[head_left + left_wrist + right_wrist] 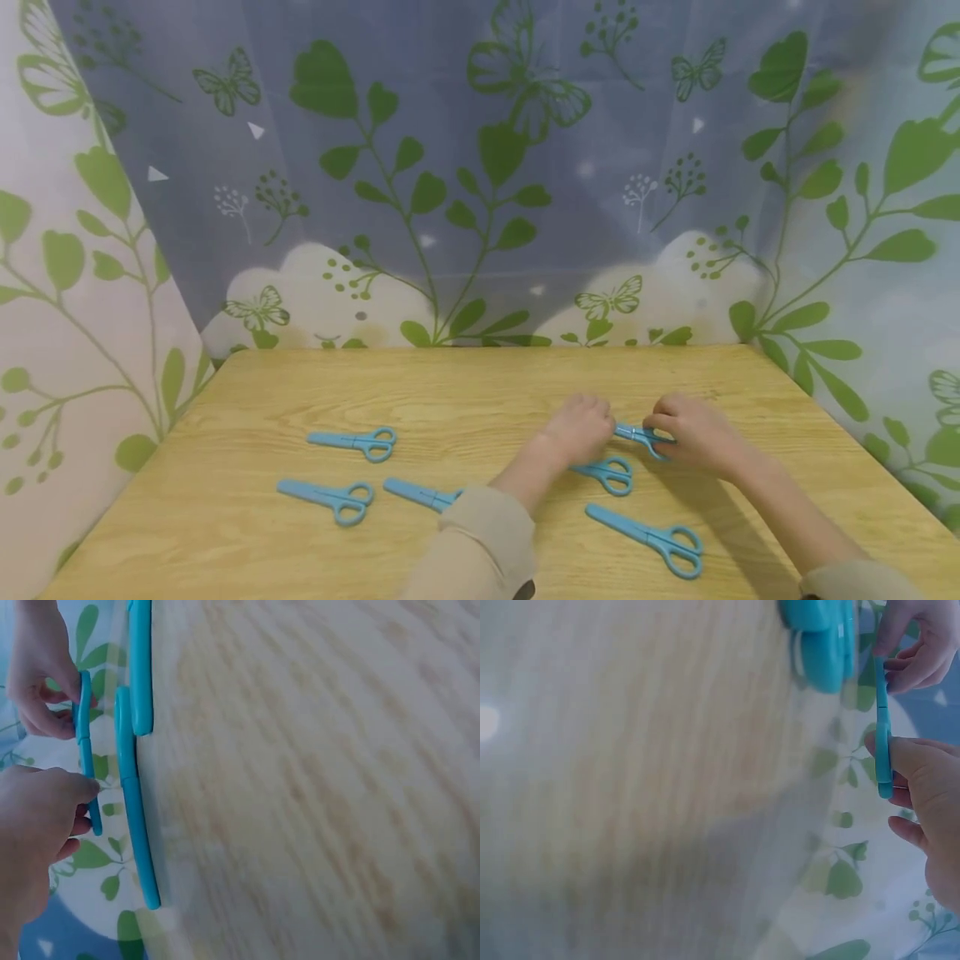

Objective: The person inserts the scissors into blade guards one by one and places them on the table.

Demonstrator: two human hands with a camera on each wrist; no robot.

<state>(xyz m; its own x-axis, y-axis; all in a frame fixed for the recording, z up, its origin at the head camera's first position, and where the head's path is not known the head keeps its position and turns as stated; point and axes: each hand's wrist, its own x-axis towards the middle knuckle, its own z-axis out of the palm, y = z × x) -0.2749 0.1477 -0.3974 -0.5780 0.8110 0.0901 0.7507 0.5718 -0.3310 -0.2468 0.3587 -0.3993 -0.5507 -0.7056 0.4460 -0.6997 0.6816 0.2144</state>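
A pair of light blue scissors (pixel 635 433) is held between both hands at the right of the table. My left hand (pixel 581 429) pinches the blade end, and my right hand (pixel 697 435) grips the finger loops. From the left wrist view, the held scissors (pixel 85 750) show edge-on above the tabletop, thumb and fingers pressing on either side. Just below my left hand lie similar scissors (pixel 602 472), their blade end partly hidden behind it. Nearer the front, another pair of scissors (pixel 622 523) points its blades to the left.
On the left half of the wooden table (pixel 225 533) lie blue scissors (pixel 330 438) at the back, a second pair of scissors (pixel 300 490) in front, and scissors (pixel 408 492) partly covered by my left sleeve (pixel 487 533). A leaf-patterned curtain (pixel 420 125) hangs behind.
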